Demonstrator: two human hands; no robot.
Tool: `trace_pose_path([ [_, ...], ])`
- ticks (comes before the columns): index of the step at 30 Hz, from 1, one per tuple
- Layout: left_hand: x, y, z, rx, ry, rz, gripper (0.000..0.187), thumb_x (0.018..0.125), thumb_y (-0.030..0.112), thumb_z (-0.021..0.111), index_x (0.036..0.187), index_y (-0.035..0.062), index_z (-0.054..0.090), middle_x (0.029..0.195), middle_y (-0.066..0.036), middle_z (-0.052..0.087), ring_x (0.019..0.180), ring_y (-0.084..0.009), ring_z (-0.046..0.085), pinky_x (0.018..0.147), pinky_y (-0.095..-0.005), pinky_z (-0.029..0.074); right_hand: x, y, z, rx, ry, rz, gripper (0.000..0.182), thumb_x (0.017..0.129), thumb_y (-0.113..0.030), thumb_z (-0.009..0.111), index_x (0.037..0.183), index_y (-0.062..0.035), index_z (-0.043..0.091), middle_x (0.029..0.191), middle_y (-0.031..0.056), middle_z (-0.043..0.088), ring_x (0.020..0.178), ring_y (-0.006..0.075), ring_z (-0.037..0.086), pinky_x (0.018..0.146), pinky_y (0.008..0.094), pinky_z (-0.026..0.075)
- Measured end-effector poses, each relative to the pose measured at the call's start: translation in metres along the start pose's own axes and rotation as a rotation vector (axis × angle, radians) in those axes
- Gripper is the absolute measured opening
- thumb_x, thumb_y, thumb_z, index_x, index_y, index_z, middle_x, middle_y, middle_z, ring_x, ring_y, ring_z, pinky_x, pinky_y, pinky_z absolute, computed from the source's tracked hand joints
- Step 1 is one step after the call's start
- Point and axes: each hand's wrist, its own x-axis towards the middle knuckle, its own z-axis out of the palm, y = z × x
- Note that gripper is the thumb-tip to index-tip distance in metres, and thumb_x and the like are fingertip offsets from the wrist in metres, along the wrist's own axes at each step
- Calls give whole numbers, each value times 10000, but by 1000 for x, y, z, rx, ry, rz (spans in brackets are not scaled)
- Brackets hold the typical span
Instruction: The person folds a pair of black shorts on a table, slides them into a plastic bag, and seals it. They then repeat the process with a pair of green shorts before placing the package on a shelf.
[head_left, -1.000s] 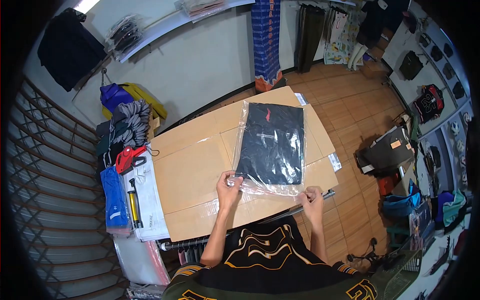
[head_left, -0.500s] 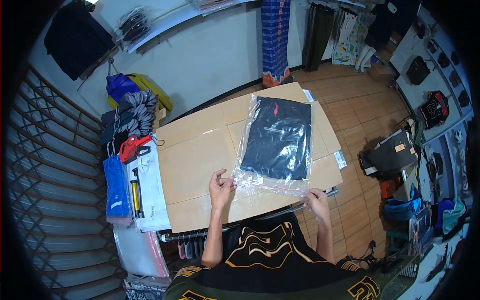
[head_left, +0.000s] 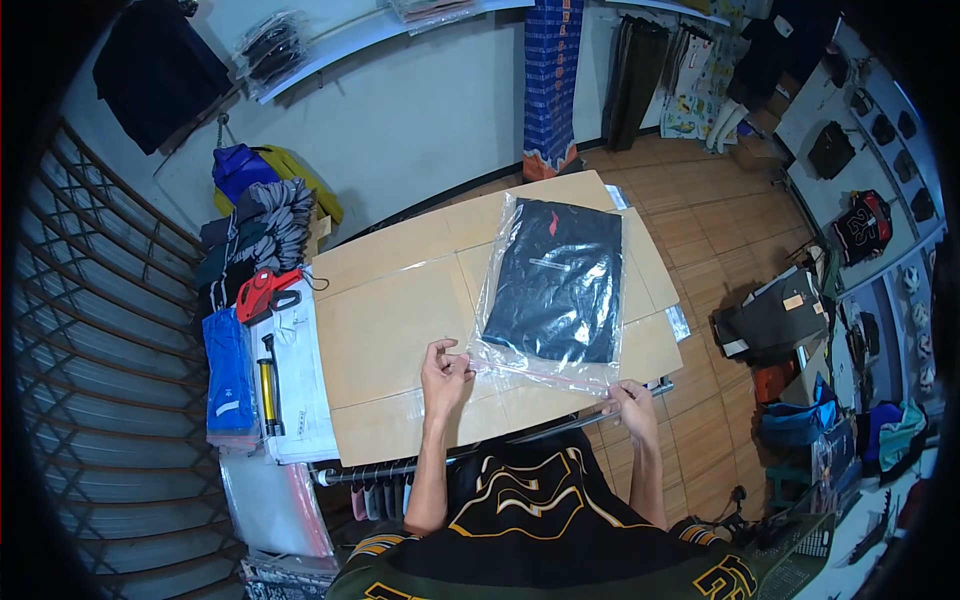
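The fisheye edge is darkening the corners of the view, and the person's own torso is cutting off the near rim of the cardboard-covered table (head_left: 390, 330), so the wrists are showing only partly. Both hands are small here, and the exact finger contact is hard to make out. The left hand (head_left: 445, 372) is curling its fingers loosely at the near left corner of the clear plastic bag (head_left: 500, 355); it seems to be pinching the bag's open edge, though the grip itself is too small to read for certain. The right hand (head_left: 630, 402) is pinching the bag's near right corner between thumb and fingers. The bag is lying flat on the cardboard, stretching away from the fingertips, and is holding a folded dark garment (head_left: 555, 280) with a small red mark at its far end; glare on the plastic is blurring the printed line across it. Well out beyond the left hand's thumb side, a red tagging gun (head_left: 265, 293) and a yellow hand pump (head_left: 267, 385) are lying on white packets.
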Motion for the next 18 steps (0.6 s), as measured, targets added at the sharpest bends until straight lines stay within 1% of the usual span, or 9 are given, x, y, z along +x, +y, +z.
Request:
trace_pose_path([
  [3, -1, 6, 1, 39, -18, -27, 379, 990, 31, 692, 1330, -23, 533, 891, -125, 734, 783, -170, 732, 674, -301, 638, -3, -9, 7, -61, -6, 6, 280, 1061, -259, 635, 1062, 14, 696, 958, 108, 774, 638, 137, 708, 480, 259, 450],
  [6, -1, 6, 5, 70, -35, -15, 383, 989, 36, 689, 1337, -17, 535, 890, -126, 737, 781, -167, 733, 663, -301, 625, -3, -10, 15, -41, -5, 9, 259, 1055, -239, 647, 1061, 14, 699, 942, 112, 774, 624, 138, 708, 476, 256, 456],
  [11, 0, 5, 2, 71, -59, 37, 386, 987, 38, 687, 1339, -15, 539, 891, -119, 745, 775, -152, 730, 652, -284, 606, 9, 12, 15, 57, 8, -58, 215, 1045, -213, 666, 1050, 0, 703, 909, 110, 771, 635, 134, 715, 493, 254, 490],
  [14, 1, 3, 0, 75, -85, 34, 385, 988, 41, 685, 1340, -16, 539, 885, -115, 745, 775, -147, 729, 660, -279, 604, 8, 15, 15, 78, 14, -77, 212, 1042, -215, 672, 1048, -7, 707, 901, 108, 771, 645, 134, 720, 513, 254, 512],
  [18, 0, 9, 2, 79, -85, -7, 398, 990, 50, 693, 1350, -17, 535, 879, -116, 741, 764, -147, 724, 663, -277, 596, 4, 5, 18, 147, 27, 1, 233, 1038, -235, 682, 1051, -4, 716, 909, 110, 776, 660, 136, 729, 541, 250, 531],
])
